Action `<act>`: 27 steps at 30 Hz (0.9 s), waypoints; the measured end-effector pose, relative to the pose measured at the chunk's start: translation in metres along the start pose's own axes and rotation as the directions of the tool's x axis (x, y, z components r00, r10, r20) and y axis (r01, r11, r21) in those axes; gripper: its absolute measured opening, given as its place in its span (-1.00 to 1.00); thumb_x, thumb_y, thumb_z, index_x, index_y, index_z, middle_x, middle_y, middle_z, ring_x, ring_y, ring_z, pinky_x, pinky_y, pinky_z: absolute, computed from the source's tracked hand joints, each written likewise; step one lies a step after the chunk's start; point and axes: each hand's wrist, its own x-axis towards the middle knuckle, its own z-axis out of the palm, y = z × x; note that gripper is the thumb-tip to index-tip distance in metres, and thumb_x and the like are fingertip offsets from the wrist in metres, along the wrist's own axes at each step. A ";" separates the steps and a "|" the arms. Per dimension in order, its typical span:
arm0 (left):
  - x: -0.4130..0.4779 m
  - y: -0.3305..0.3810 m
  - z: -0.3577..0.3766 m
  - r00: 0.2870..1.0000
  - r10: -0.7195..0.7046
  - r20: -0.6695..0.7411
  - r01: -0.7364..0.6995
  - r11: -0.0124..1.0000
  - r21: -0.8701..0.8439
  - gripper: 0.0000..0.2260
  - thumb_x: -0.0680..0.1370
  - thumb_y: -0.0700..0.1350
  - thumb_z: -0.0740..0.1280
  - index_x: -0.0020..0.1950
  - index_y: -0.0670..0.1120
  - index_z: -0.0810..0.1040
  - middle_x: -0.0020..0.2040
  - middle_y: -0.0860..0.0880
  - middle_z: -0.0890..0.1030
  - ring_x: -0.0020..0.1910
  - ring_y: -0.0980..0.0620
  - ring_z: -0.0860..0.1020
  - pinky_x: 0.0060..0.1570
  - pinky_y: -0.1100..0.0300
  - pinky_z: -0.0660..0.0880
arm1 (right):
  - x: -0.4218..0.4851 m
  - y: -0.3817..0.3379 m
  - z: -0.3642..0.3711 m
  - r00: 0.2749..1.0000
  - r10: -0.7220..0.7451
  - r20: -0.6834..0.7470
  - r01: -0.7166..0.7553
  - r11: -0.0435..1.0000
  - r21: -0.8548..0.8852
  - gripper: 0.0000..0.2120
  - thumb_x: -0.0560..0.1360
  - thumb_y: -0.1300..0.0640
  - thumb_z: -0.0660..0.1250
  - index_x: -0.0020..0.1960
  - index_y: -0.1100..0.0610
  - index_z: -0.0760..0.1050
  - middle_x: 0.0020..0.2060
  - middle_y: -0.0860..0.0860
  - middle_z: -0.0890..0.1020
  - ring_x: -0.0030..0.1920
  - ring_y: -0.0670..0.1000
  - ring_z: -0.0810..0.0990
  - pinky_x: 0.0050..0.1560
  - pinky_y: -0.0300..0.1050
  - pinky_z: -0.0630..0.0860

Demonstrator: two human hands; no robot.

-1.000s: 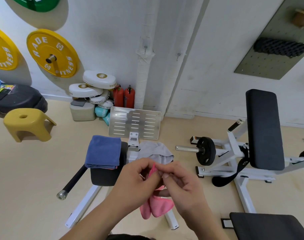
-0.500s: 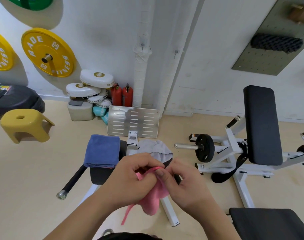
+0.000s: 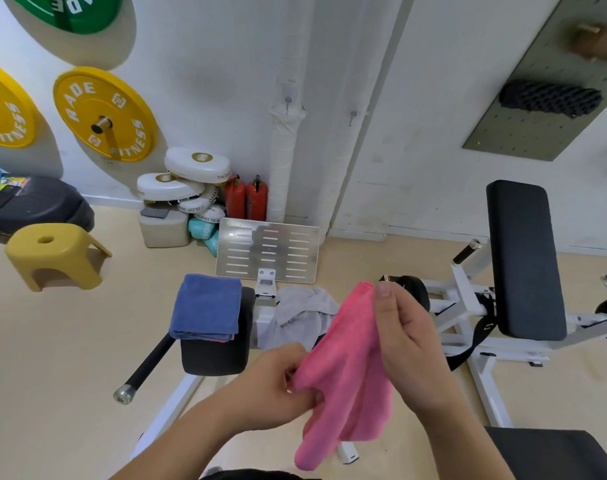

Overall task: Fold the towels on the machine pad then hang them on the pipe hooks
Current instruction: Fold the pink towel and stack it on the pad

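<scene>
Both of my hands hold a pink towel [image 3: 350, 368] in the air in front of me. My left hand [image 3: 277, 386] pinches its lower left edge. My right hand [image 3: 402, 337] grips the upper corner, so the cloth stretches diagonally between them. On the black machine pad [image 3: 219, 358] lies a folded blue towel [image 3: 206, 306] with a pink edge showing under it. A crumpled grey towel [image 3: 302, 310] lies just right of the pad on the white frame. Two small hooks [image 3: 288, 100] sit on the wrapped white pipes [image 3: 284, 161] on the wall.
A metal foot plate [image 3: 267, 251] leans ahead of the pad. Red extinguishers [image 3: 246, 197], white pads and boxes stand by the wall. A yellow stool [image 3: 52, 254] is at left, a black upright bench pad [image 3: 523, 258] and white frame at right.
My hands have moved apart: the right one rose up and to the right with a corner, the left one stayed low, and the bunched pink towel spread open between them.
</scene>
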 end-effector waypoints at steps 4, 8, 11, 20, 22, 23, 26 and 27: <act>0.003 -0.004 -0.012 0.999 -0.041 -0.020 0.040 0.998 -0.056 -0.90 0.49 -0.12 0.42 -0.05 0.06 0.67 -0.14 0.01 0.70 -0.11 0.02 0.68 0.04 -0.08 0.65 | 0.004 0.012 -0.018 1.000 0.000 -0.025 -0.002 0.996 -0.089 -0.57 0.61 -0.13 0.21 -0.27 0.15 0.27 -0.40 -0.08 0.27 -0.36 -0.09 0.27 -0.35 -0.27 0.27; 0.007 -0.006 -0.028 0.997 -0.039 -0.064 0.044 0.995 0.093 -0.91 0.46 -0.02 0.43 -0.11 0.19 0.68 -0.25 0.05 0.65 -0.31 0.11 0.55 -0.27 0.14 0.51 | 0.012 0.025 -0.038 0.998 0.067 -0.004 -0.067 0.987 -0.143 -0.67 0.50 0.01 0.47 -0.31 0.15 0.47 -0.40 0.00 0.45 -0.35 -0.09 0.40 -0.34 -0.31 0.30; 0.012 -0.004 -0.035 0.996 -0.019 -0.083 0.034 0.985 0.172 -0.93 0.45 0.10 0.47 -0.19 0.15 0.66 -0.28 0.01 0.60 -0.36 0.21 0.46 -0.31 0.28 0.41 | 0.015 0.032 -0.048 0.995 0.096 -0.024 -0.099 0.977 -0.187 -0.82 0.56 0.08 0.43 -0.22 0.07 0.64 -0.30 0.06 0.62 -0.25 -0.03 0.54 -0.25 -0.35 0.38; 0.028 0.024 -0.043 1.000 -0.015 -0.015 0.018 0.973 0.231 -0.69 0.49 0.15 0.46 -0.14 -0.08 0.55 -0.33 0.09 0.48 -0.36 0.15 0.42 -0.31 0.20 0.38 | 0.018 0.093 -0.079 0.883 0.248 -0.398 -0.257 0.966 0.032 -0.74 0.70 -0.02 0.18 0.02 0.05 0.60 -0.18 0.00 0.62 -0.11 -0.03 0.56 -0.13 -0.15 0.46; 0.038 0.041 -0.040 0.999 0.032 0.009 -0.033 0.968 0.248 -0.79 0.57 0.09 0.40 -0.08 -0.04 0.64 -0.23 0.04 0.62 -0.26 0.05 0.56 -0.20 0.07 0.51 | 0.013 0.111 -0.091 0.840 0.321 -0.437 -0.322 0.944 0.075 -0.72 0.70 -0.03 0.15 0.05 0.06 0.58 -0.16 0.00 0.60 -0.08 0.01 0.53 -0.15 -0.14 0.43; 0.042 0.049 -0.037 0.999 0.050 -0.006 -0.047 0.965 0.258 -0.86 0.60 0.05 0.38 -0.04 0.02 0.67 -0.17 0.08 0.67 -0.19 0.12 0.61 -0.12 0.13 0.55 | 0.011 0.118 -0.097 0.821 0.347 -0.453 -0.343 0.935 0.093 -0.73 0.70 -0.04 0.15 0.06 0.05 0.58 -0.14 -0.02 0.60 -0.05 0.01 0.54 -0.12 -0.13 0.44; 0.054 0.064 -0.026 0.984 0.090 -0.152 -0.061 0.980 0.188 -0.94 0.62 0.00 0.39 0.01 0.11 0.67 -0.12 0.17 0.70 -0.14 0.24 0.63 -0.17 0.37 0.52 | 0.003 0.132 -0.120 0.784 0.387 -0.486 -0.385 0.916 0.110 -0.73 0.69 -0.09 0.14 0.07 -0.04 0.59 -0.06 -0.06 0.63 0.02 0.00 0.57 -0.03 -0.05 0.46; 0.058 0.068 -0.021 0.974 0.080 -0.214 -0.055 0.991 0.121 -0.97 0.60 0.01 0.42 -0.02 0.10 0.66 -0.14 0.13 0.70 -0.18 0.22 0.62 -0.23 0.37 0.51 | 0.001 0.137 -0.128 0.774 0.392 -0.498 -0.396 0.912 0.103 -0.73 0.69 -0.12 0.14 0.07 -0.07 0.59 -0.03 -0.06 0.63 0.04 -0.01 0.57 0.00 -0.02 0.47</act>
